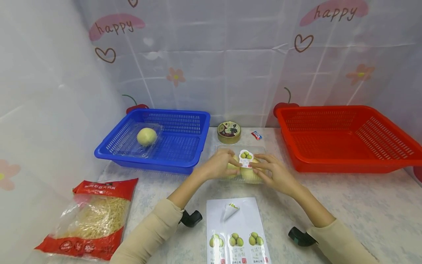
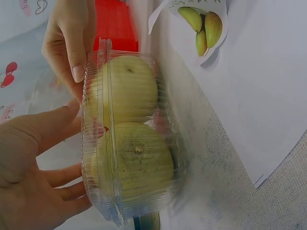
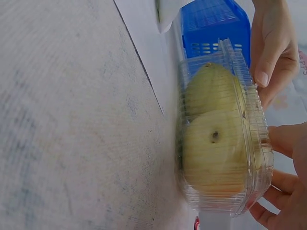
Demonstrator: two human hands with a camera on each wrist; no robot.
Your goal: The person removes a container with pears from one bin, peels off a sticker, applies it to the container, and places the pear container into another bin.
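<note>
A clear plastic clamshell box [image 1: 227, 179] with pale yellow-green round fruits [image 2: 144, 153] stands in front of me. On its lid lies a white sticker [image 1: 245, 158] printed with green pears. My left hand [image 1: 220, 165] touches the sticker's lower left edge with extended fingertips, its other fingers resting on the lid. From the opposite side my right hand [image 1: 275, 172] presses fingertips along the sticker's right edge. Nearer me is a sticker sheet [image 1: 230, 227] bearing several pear labels in a row. One label [image 1: 230, 211] higher on it curls up from the paper.
At left is a blue basket [image 1: 194, 157] holding an unlidded-looking clear box with one fruit [image 1: 147, 136]. A red basket [image 1: 346, 165] stands right. Behind the clamshell are a round tin [image 1: 229, 132] and a small wrapped candy [image 1: 256, 135]. A pasta bag [image 1: 95, 220] lies front left.
</note>
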